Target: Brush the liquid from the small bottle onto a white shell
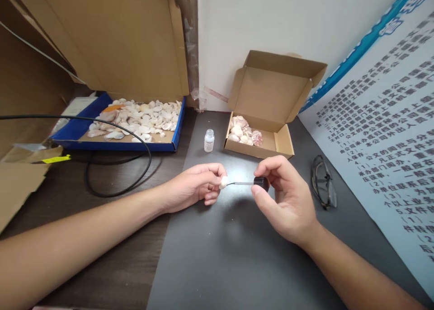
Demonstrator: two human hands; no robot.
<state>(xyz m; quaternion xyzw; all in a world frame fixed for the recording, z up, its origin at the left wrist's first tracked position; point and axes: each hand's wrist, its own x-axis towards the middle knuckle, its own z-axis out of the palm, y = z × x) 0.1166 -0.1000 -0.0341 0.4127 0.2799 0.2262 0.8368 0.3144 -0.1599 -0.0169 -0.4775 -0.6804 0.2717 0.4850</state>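
Between the fingertips of my left hand (pixel 198 185) is a small white shell (pixel 224 182). My right hand (pixel 288 197) pinches the black cap of a brush applicator (pixel 261 183). Its thin stem points left, and the dark tip is at or very close to the shell; I cannot tell whether they touch. Behind my hands a small clear bottle (pixel 209 141) with a pale label stands upright without a cap. An open cardboard box (pixel 283 140) holding several pinkish and white shells (pixel 242 131) is at the back right.
At the back left, a blue-edged box (pixel 118 145) is full of white shells (pixel 152 115). A black cable (pixel 147 165) loops over the dark wooden surface. Folded glasses (pixel 323 183) lie at the right, beside a large printed sheet (pixel 383 143). A grey mat (pixel 203 265) lies under my hands.
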